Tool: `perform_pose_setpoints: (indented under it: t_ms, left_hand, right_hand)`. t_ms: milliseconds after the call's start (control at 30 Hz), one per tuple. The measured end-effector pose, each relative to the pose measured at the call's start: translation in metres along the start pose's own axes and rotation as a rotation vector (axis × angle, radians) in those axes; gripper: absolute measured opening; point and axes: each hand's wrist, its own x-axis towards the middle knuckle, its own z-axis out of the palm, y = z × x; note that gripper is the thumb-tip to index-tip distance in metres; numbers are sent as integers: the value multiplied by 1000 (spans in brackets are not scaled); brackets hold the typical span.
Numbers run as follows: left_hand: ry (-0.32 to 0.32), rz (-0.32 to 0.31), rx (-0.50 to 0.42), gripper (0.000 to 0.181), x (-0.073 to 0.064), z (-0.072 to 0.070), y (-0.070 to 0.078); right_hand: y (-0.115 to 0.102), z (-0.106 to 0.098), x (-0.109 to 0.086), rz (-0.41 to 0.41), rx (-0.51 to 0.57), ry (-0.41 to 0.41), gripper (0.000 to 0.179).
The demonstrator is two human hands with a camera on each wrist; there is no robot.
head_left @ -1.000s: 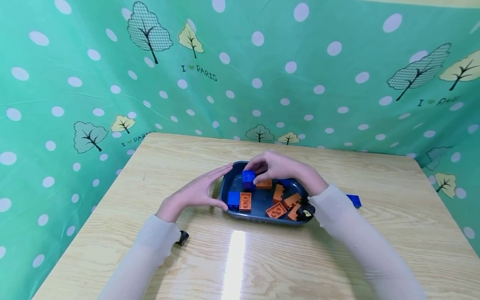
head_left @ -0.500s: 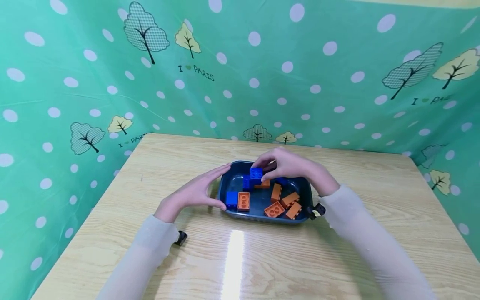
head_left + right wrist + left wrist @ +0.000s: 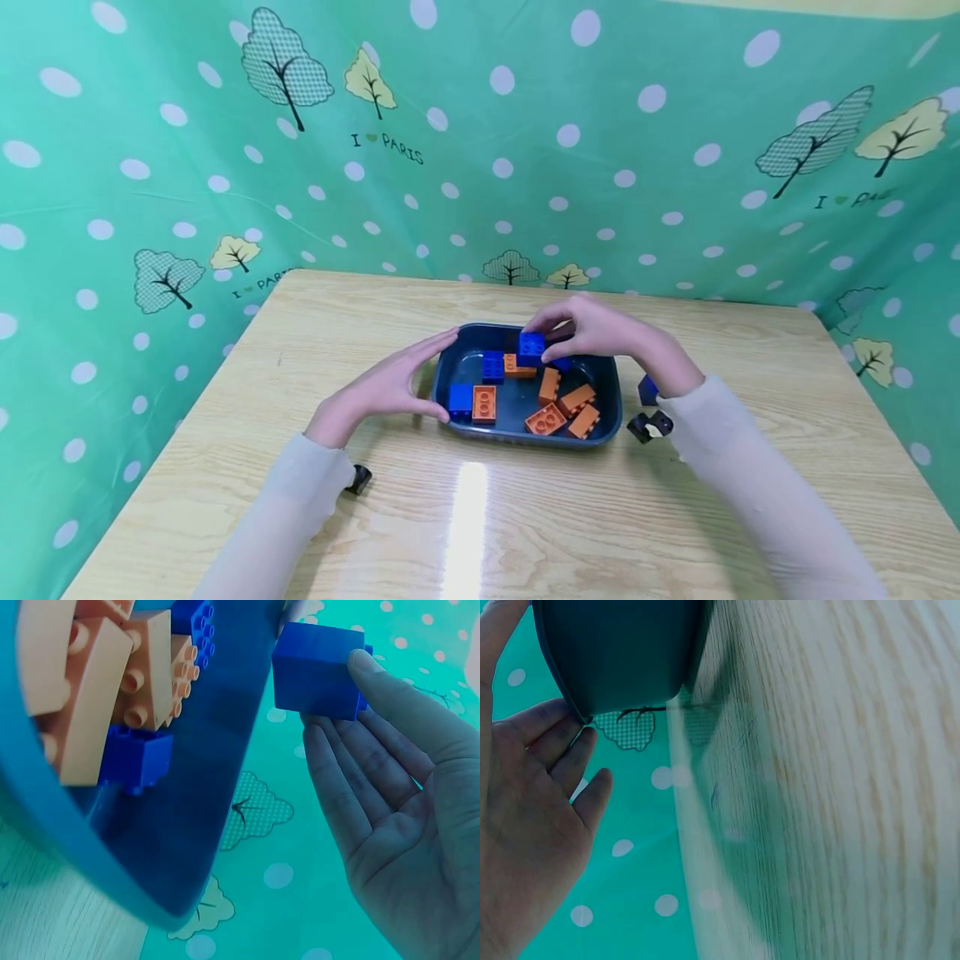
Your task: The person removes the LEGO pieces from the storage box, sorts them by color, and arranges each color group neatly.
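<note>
My right hand (image 3: 600,325) pinches a blue toy building brick (image 3: 531,348) between thumb and fingers above the back part of a dark blue plastic box (image 3: 525,439). In the right wrist view that brick (image 3: 319,671) is up beside the box wall, its studs toward the palm. My left hand (image 3: 382,385) spans the box's left end, thumb at the front corner and fingers stretched to the back corner. The left wrist view has its fingers (image 3: 551,724) at the rim. Inside lie blue bricks, one (image 3: 492,367) at back left and another (image 3: 461,400) at front left, beside several orange bricks (image 3: 484,404).
Another blue brick (image 3: 647,390) lies on the wooden table (image 3: 360,317) right of the box, partly hidden by the right wrist. Black wrist cameras (image 3: 651,426) hang at both cuffs. A green dotted curtain (image 3: 450,208) stands behind the table's back edge.
My right hand has moved right with the pinched blue brick, away from another blue brick in the box, which now shows fully. My left hand stays at the box's left end.
</note>
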Motion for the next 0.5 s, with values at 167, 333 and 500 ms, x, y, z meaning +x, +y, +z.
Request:
perform_pose_setpoints:
  t_ms: [167,333,500]
  left_hand:
    - [-1,-8,0,115,0,0,1]
    - [1,-8,-9,114,-1,0,3]
    - [3,-8,-11,114,-1,0,4]
  right_hand:
    - [5,-3,-7,11,8,9,43]
    - [10,-6,-14,16,-6,30,44]
    - [14,-9,-21,25,2,47,44]
